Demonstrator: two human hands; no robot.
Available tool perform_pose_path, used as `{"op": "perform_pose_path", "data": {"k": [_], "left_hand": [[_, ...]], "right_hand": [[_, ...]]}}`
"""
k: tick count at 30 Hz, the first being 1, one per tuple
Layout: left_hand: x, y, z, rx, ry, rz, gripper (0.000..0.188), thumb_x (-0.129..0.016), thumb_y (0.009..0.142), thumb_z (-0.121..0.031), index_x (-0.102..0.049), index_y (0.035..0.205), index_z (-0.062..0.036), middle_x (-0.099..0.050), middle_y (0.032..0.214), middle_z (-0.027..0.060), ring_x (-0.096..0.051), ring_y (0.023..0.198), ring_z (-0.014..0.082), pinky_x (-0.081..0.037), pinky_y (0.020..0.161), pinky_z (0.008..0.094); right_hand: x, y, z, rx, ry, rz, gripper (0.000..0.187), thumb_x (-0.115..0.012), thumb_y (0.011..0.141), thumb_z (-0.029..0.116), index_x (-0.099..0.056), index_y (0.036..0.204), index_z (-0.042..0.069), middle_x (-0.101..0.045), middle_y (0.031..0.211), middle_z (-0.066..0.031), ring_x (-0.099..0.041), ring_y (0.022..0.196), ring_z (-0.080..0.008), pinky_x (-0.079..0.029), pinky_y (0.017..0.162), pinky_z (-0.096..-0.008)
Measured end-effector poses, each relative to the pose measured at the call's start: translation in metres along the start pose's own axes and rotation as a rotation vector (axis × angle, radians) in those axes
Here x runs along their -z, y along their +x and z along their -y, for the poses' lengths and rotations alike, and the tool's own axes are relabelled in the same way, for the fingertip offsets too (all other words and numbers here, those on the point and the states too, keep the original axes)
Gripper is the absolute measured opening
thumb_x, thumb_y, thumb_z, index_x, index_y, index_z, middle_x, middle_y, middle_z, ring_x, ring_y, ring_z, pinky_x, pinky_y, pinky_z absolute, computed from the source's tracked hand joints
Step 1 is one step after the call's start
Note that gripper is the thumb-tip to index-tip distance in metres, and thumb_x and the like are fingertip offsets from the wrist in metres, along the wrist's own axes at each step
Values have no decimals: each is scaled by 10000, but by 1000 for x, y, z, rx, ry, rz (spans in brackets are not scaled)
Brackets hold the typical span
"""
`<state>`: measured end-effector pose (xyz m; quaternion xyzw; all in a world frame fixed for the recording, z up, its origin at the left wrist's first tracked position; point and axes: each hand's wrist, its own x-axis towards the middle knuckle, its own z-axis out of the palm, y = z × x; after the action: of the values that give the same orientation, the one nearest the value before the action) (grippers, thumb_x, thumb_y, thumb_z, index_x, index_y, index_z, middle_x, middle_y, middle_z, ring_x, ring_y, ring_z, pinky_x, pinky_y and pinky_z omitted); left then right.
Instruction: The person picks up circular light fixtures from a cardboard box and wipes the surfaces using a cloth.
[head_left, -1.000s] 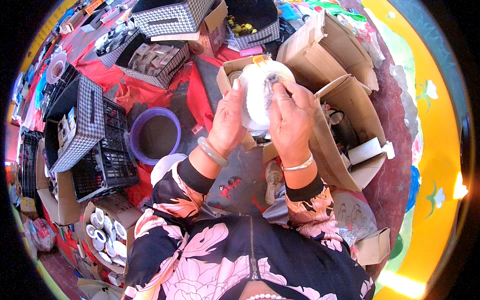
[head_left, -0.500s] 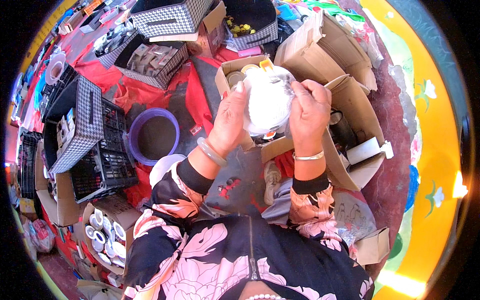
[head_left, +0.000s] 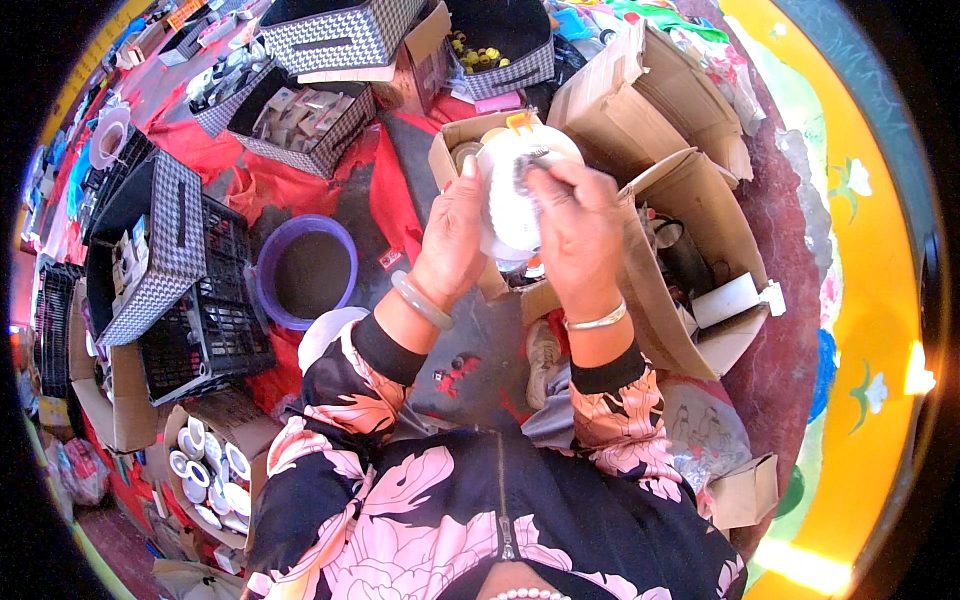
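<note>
In front of me, my left hand (head_left: 453, 225) is closed on the left rim of a white round plastic piece (head_left: 512, 208) with a paler, finely textured middle. I cannot make out its exact kind. A small orange-yellow part (head_left: 520, 122) shows at its upper edge. My right hand (head_left: 578, 222) is blurred, with its fingers bent over the right side of the piece. Something dark grey and small shows at those fingertips, too smeared to name. Behind the white piece is a small cardboard box (head_left: 440, 160), partly hidden by it and by my hands.
Right of my hands stands an open cardboard box (head_left: 690, 350) holding dark and white items, with another carton (head_left: 600, 95) behind. A purple-rimmed tub (head_left: 268, 300), black crates (head_left: 205, 345) and checked bins (head_left: 330, 158) stand left. White round parts (head_left: 205, 470) fill a box at lower left.
My right hand has swept left and inward across the white piece, with the dark grey patch moving along. The white piece has shifted slightly left; my left hand keeps its hold.
</note>
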<state>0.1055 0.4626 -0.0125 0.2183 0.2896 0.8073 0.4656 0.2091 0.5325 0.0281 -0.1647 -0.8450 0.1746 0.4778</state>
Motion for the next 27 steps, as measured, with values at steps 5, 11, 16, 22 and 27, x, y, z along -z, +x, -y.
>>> {"op": "perform_pose_path", "data": {"k": [5,11,16,22,27], "left_hand": [[-4,4,-20,2,-61,-83,524,-298,986,-422,-445,1257,1,-585,1146,125,-584,1029,233,-470,903,362],[-3,6,-29,-30,-139,-69,524,-288,988,-413,-410,1288,-1,-540,1219,130,-548,1098,246,-438,949,385],[-5,8,-28,-40,-139,-164,516,-244,998,-386,-379,1305,6,-507,1261,141,-517,1148,257,-410,992,386],[-1,9,-31,-3,-221,-240,510,-264,996,-386,-383,1315,-6,-496,1287,131,-492,1181,263,-403,999,395],[5,12,-26,-17,-259,-183,517,-243,997,-388,-368,1322,-6,-489,1292,141,-490,1182,271,-387,1015,407]], "right_hand": [[-4,-12,12,253,-125,275,179,-593,761,111,-674,920,91,-562,882,-45,-546,867,-241,-451,756,-357],[5,-12,1,217,-78,271,203,-625,704,61,-685,897,86,-565,868,-60,-546,832,-246,-467,728,-360],[21,-6,-27,60,-96,51,285,-553,724,-84,-687,935,54,-613,943,-86,-593,862,-227,-478,765,-304],[60,5,-55,-938,1083,-335,295,-512,873,165,-590,1089,-20,-632,1003,-92,-605,919,-185,-484,814,-316],[39,7,-11,-830,894,-164,154,-606,834,65,-646,971,5,-650,914,-35,-604,800,-124,-483,730,-260]]}}
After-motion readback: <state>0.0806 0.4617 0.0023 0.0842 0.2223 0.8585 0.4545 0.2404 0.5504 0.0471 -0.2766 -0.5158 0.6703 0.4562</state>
